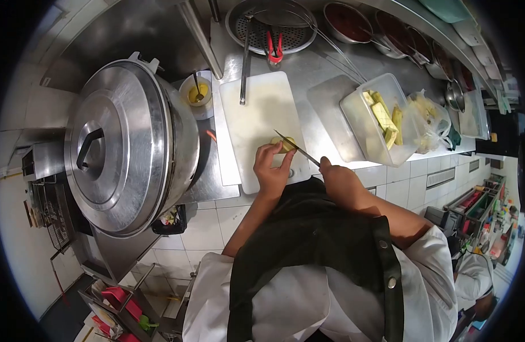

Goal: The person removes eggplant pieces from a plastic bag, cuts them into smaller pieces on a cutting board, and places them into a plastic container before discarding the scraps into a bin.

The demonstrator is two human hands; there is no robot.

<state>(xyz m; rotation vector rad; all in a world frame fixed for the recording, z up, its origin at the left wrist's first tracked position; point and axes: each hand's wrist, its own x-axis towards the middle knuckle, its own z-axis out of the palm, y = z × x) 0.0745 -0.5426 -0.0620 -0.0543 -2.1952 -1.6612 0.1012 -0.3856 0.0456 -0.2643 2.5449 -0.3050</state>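
My left hand (269,170) pinches a pale yellow chunk (287,145), which looks like peeled produce, close over the lower part of the white cutting board (257,122). In my right hand (341,183) is a knife (308,156), its fingers wrapped round the handle. The blade points up and left and overlaps the chunk in this view. To the right, a clear plastic container (382,155) holds several longer yellow pieces (383,117) of similar colour.
A large lidded metal pot (125,142) stands left of the board, beside a small bowl (196,91) with a spoon in yellow contents. Behind are a perforated pan (234,25), red-handled tool (275,51) and sauce bowls (347,23). A plastic bag (430,122) sits right. Another person (474,273) is at lower right.
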